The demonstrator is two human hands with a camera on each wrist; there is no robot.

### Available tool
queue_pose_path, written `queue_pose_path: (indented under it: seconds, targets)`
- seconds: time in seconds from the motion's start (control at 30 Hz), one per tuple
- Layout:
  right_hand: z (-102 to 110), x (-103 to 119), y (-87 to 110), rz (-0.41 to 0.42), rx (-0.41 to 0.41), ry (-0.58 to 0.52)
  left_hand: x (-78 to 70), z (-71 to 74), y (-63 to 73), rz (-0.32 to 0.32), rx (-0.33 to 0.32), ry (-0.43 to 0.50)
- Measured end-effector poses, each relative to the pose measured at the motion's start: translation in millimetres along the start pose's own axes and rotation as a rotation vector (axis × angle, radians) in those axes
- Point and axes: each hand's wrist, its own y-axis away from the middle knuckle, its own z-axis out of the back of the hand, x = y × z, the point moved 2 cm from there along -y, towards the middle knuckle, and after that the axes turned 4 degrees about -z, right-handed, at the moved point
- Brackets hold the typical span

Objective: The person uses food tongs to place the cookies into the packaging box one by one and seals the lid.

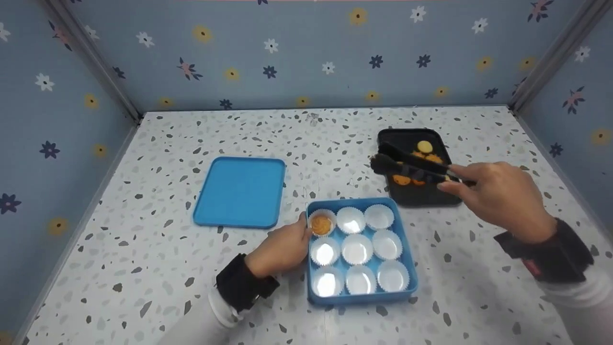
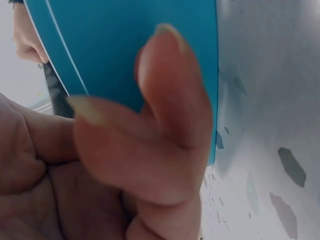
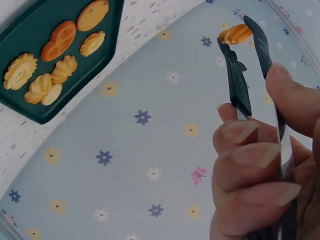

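My right hand (image 1: 503, 196) grips black-tipped tongs (image 3: 240, 82) above the dark tray (image 1: 421, 199). A golden swirled cookie (image 3: 235, 34) is pinched between the tong tips in the right wrist view. My left hand (image 1: 282, 247) rests at the left wall of a square blue box (image 1: 364, 300), bent fingers (image 2: 175, 85) against its side in the left wrist view. Inside the box stand several white paper cups (image 1: 357, 249) in rows. The back left cup contains a round piped cookie (image 1: 321, 224); the others show bare white insides.
A flat blue lid (image 1: 239, 191) lies left of the box. Several cookies, among them a pretzel-shaped one (image 3: 58, 40), lie on the dark tray at the back right. Flower-patterned walls (image 1: 306, 52) enclose the speckled table (image 1: 158, 230) at the back and sides.
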Motion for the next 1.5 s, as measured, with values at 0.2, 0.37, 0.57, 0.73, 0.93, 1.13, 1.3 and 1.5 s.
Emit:
queue_pose_path:
  seconds: [0.2, 0.37, 0.57, 0.73, 0.93, 1.13, 1.3, 1.5]
  targets:
    - [-10, 23, 29.7, 0.106, -0.028, 0.007, -0.5, 1.0, 0.5, 0.0, -0.002, 0.002]
    - [-24, 37, 44.9, 0.125, 0.02, 0.048, 0.1, -0.4, 0.3, 0.003, 0.002, 0.023]
    - [-41, 44, 49.7, 0.144, 0.05, 0.121, 1.1, -1.1, -1.0, 0.014, 0.002, 0.024]
    - [-52, 46, 47.2, 0.153, 0.073, 0.159, 0.8, -0.8, -0.8, 0.012, 0.003, 0.004]
    - [-59, 49, 43.6, 0.154, 0.097, 0.173, 0.7, -0.5, -0.9, 0.017, 0.008, 0.01]
    - [-65, 50, 41.8, 0.161, 0.125, 0.191, -0.2, 0.2, 0.0, 0.014, 0.006, 0.003]
    - [-68, 50, 41.7, 0.141, 0.158, 0.188, -0.2, 0.5, 0.4, 0.016, 0.008, 0.008]
    - [-66, 51, 41.6, 0.126, 0.172, 0.185, -0.5, 0.5, 0.1, 0.003, 0.008, 0.0]
